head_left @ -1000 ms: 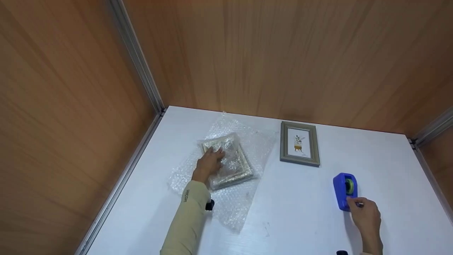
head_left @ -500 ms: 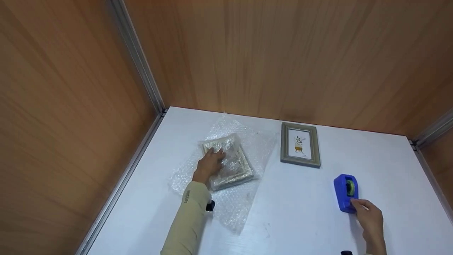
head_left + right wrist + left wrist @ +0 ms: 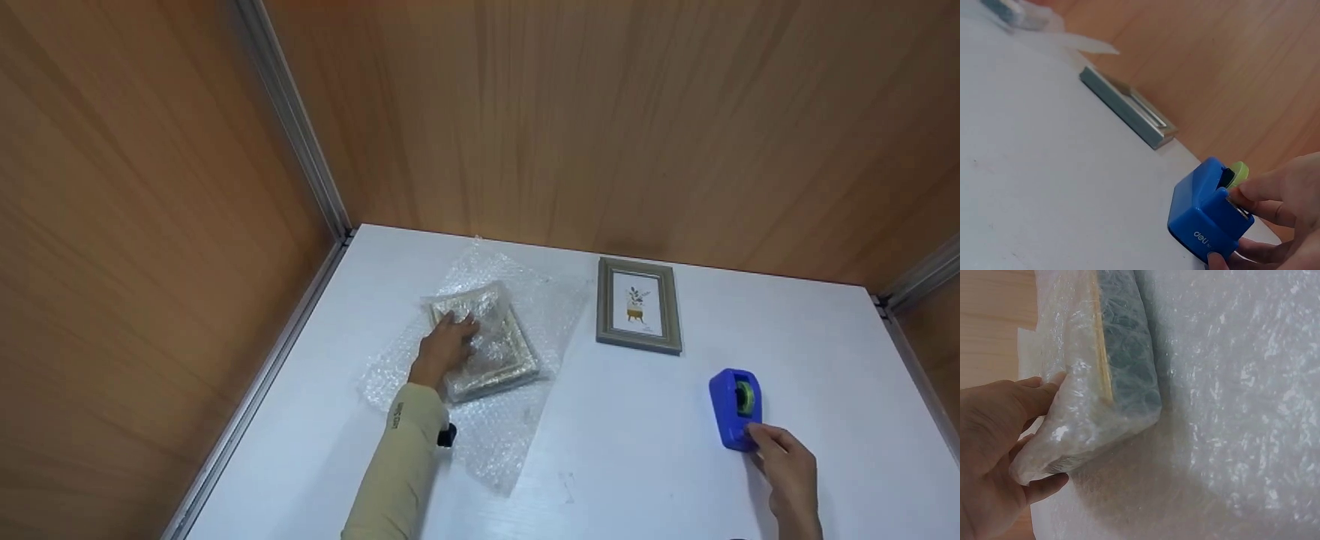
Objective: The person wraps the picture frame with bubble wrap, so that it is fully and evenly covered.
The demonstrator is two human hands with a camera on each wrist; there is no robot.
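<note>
In the head view my left hand [image 3: 442,349] lies over a picture frame wrapped in bubble wrap [image 3: 510,360], which rests on a larger bubble wrap sheet [image 3: 491,450]. The left wrist view shows the fingers [image 3: 1036,396] on the wrap's top and the thumb at its near side, holding the bundle. At the right stands a blue tape dispenser [image 3: 726,409] with a green-cored roll [image 3: 1238,173]. My right hand [image 3: 787,465] is at its front end. In the right wrist view the fingertips [image 3: 1247,191] pinch at the tape beside the cutter; the tape end itself is mostly hidden.
A grey-green picture frame [image 3: 637,343] with a plant picture lies on the white table [image 3: 637,450] near its back edge. Wooden panels [image 3: 562,127] rise behind and at the left. Metal rails [image 3: 296,127] run along the panel corners.
My right hand has drawn back slightly to the right, and its fingers have shifted at the dispenser's front end. My left hand stays on the wrapped frame.
</note>
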